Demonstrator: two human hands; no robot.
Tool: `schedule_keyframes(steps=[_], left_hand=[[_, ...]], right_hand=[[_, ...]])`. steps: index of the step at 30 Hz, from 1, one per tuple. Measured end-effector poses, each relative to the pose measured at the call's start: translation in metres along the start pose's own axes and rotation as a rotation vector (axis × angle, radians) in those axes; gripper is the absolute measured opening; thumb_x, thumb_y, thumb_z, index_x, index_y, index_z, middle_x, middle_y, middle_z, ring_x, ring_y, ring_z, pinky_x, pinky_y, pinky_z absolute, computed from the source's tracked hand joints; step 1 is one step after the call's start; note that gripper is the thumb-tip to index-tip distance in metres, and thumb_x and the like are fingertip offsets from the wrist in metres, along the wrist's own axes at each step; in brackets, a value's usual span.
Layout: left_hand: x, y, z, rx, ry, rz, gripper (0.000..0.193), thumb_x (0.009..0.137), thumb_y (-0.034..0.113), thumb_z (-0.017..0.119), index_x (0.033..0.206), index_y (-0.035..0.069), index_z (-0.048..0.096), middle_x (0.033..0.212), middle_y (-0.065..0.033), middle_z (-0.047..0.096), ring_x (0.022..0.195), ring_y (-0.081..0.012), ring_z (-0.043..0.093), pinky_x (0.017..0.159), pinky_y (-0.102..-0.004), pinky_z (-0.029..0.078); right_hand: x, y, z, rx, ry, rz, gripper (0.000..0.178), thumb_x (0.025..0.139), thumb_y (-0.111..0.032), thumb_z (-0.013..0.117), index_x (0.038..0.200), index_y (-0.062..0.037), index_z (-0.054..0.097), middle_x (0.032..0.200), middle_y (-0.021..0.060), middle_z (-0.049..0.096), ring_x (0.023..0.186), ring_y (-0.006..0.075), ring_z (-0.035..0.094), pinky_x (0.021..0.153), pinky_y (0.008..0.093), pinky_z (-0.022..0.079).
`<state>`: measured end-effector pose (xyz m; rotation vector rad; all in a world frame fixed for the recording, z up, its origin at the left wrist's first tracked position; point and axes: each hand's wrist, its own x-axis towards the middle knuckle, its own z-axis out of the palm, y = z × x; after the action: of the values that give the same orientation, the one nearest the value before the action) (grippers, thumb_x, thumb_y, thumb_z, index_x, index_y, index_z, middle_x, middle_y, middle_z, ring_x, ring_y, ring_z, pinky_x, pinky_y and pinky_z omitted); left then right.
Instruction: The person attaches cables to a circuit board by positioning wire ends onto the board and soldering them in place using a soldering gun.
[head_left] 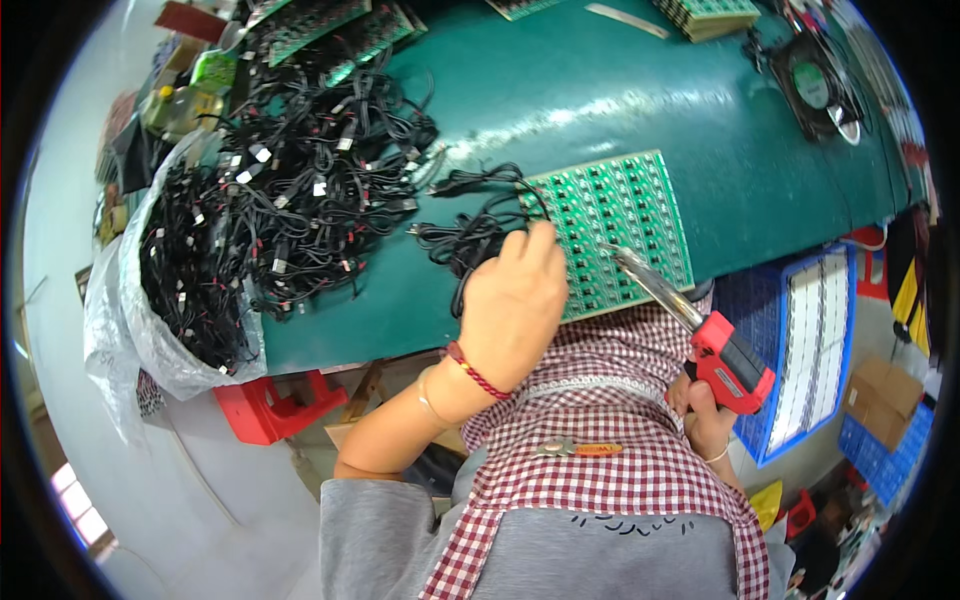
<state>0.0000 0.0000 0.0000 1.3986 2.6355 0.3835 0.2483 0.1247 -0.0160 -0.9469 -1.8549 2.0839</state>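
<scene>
Across the green worktop [780, 200], a big heap of black cables [310, 190] is spread at the left, and a green circuit panel [600, 210] is set flat near the close edge, right of centre. For good work, the panel should be kept flat and steady, with no sideways push from either hand. The panel is turned slightly askew; it looks nearly square, so no long axis can be called with confidence, though its part rows are seen to run away from the person. By the right hand [708, 420] a red-and-black soldering iron [690, 315] is gripped, fingers wrapped round the handle. It is best steered lightly, with the barrel kept clear of the other hand. Its long axis is slanted from lower right to upper left, tip [607, 247] aimed forward and leftward over the panel; contact cannot be told. Beside the panel's left edge, a small cable bundle [465, 245] is partly covered by the left hand [515, 300]; its fingers [541, 240] are curled down, fingertips hidden, so opening and hold cannot be told.
</scene>
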Motion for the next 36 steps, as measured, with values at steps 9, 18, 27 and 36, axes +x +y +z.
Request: schedule_keyframes(steps=[9, 18, 27, 36], left_hand=[[0.063, -0.059, -0.06, 0.103, 0.422, 0.258, 0.013, 0.074, 0.015, 0.067, 0.076, 0.007, 0.058, 0.075, -0.0091, 0.057, 0.07, -0.029, 0.056, 0.063, -0.0376, 0.046], [0.131, -0.199, -0.046, 0.261, 0.561, -0.434, 0.021, 0.081, 0.034, 0.062, 0.082, 0.014, 0.068, 0.089, -0.0075, 0.064, 0.093, -0.0291, 0.058, 0.076, -0.046, 0.045], [0.033, -0.032, -0.094, -1.158, -0.231, -0.064, 0.03, 0.099, 0.016, 0.037, 0.086, -0.004, 0.056, 0.052, 0.0021, 0.044, 0.042, -0.0035, 0.037, 0.041, -0.021, 0.027], [-0.017, 0.012, -0.045, -1.43, -0.58, -0.106, 0.025, 0.098, 0.014, 0.037, 0.089, -0.001, 0.055, 0.049, 0.0035, 0.042, 0.042, -0.0033, 0.035, 0.041, -0.0212, 0.028]], right_hand=[[0.018, -0.025, 0.013, 0.284, 0.224, -0.116, 0.029, 0.09, -0.025, 0.06, 0.086, 0.0012, 0.049, 0.061, 0.0055, 0.047, 0.05, 0.0137, 0.045, 0.049, 0.0288, 0.04], [0.02, -0.029, 0.016, 0.281, 0.149, -0.184, 0.035, 0.091, -0.021, 0.056, 0.113, 0.0048, 0.048, 0.062, 0.0055, 0.047, 0.051, 0.0128, 0.044, 0.051, 0.0286, 0.04], [0.04, -0.052, 0.025, 0.325, 0.153, -0.101, 0.038, 0.092, -0.017, 0.055, 0.123, 0.0002, 0.041, 0.066, 0.0036, 0.046, 0.053, 0.0114, 0.044, 0.052, 0.0273, 0.04], [0.071, -0.087, 0.067, 0.289, -0.17, 0.0, 0.028, 0.085, -0.004, 0.063, 0.11, -0.0008, 0.051, 0.087, 0.007, 0.06, 0.078, 0.0131, 0.057, 0.067, 0.0273, 0.047]])
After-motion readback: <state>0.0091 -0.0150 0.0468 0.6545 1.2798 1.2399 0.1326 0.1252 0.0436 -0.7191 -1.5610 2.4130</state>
